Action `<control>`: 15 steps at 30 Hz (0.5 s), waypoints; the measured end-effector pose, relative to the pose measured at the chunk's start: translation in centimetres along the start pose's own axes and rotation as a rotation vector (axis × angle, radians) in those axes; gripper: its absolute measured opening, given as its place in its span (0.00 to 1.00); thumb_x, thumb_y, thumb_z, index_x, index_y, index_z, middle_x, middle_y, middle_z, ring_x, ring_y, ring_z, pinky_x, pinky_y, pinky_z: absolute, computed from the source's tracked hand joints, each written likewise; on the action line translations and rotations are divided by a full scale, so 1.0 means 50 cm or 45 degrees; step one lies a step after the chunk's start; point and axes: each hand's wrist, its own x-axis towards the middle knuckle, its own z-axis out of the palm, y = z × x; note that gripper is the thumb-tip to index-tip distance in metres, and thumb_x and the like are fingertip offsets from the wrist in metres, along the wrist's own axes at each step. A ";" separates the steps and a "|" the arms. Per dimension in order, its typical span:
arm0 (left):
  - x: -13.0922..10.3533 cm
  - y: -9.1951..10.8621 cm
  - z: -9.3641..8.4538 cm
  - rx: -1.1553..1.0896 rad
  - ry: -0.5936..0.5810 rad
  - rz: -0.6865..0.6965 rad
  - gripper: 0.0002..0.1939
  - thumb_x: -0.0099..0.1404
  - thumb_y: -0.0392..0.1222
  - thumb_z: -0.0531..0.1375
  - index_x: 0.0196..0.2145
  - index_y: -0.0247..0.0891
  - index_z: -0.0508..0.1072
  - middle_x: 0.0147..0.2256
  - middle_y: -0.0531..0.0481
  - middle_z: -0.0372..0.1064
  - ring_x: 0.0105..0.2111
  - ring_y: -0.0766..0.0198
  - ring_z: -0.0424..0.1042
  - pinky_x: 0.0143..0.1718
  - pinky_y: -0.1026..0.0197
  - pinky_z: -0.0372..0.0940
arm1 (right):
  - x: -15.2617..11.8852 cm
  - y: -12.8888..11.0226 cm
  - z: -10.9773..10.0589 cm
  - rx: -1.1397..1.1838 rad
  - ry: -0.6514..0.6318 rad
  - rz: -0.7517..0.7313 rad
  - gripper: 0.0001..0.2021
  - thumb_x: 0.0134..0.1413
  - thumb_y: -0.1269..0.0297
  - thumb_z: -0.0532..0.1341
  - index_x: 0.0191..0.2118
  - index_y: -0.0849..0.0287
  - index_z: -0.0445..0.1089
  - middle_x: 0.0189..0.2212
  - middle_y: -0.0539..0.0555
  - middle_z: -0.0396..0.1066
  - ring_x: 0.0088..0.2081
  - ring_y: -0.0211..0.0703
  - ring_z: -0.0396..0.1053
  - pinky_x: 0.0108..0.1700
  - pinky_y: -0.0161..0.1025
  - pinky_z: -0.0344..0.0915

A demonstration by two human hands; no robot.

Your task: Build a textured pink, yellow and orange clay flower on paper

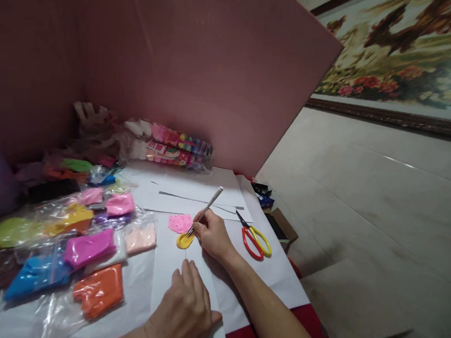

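My right hand (pixel 212 236) grips a slim metal fork (pixel 211 202) with a striped handle, its tines down on a flattened yellow clay piece (pixel 184 240). Just behind the yellow piece lies a ridged pink clay shape (pixel 180 223), on the same strip of white paper (pixel 165 269). Nearer to me, my left hand (pixel 184 305) rests flat on that paper with fingers stretched out and nothing in it. A thin drawn line runs from the yellow clay toward its fingertips. To the right of my right hand lie scissors (pixel 256 240) with one red and one yellow handle, blades slightly apart.
Several clear bags of coloured clay, among them an orange pack (pixel 99 290) and a blue pack (pixel 38 277), crowd the left side. Farther back are white sheets (pixel 192 187) and a packaged clay set (pixel 167 153). A pink board (pixel 202 72) stands behind; a tiled wall (pixel 385 188) is right.
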 end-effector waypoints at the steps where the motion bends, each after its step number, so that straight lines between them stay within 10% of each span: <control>1: 0.000 0.000 -0.001 -0.001 0.018 -0.002 0.29 0.58 0.53 0.61 0.38 0.16 0.77 0.39 0.15 0.71 0.40 0.33 0.74 0.33 0.44 0.71 | 0.002 0.002 0.000 0.002 0.004 0.005 0.03 0.43 0.73 0.57 0.27 0.58 0.64 0.17 0.45 0.61 0.20 0.36 0.60 0.23 0.32 0.58; 15: 0.002 0.001 -0.002 -0.036 0.092 -0.010 0.27 0.56 0.50 0.63 0.35 0.14 0.77 0.38 0.13 0.70 0.38 0.31 0.74 0.31 0.43 0.71 | 0.015 0.006 -0.008 0.028 0.091 0.069 0.03 0.42 0.72 0.57 0.27 0.59 0.64 0.16 0.44 0.61 0.18 0.34 0.59 0.20 0.31 0.56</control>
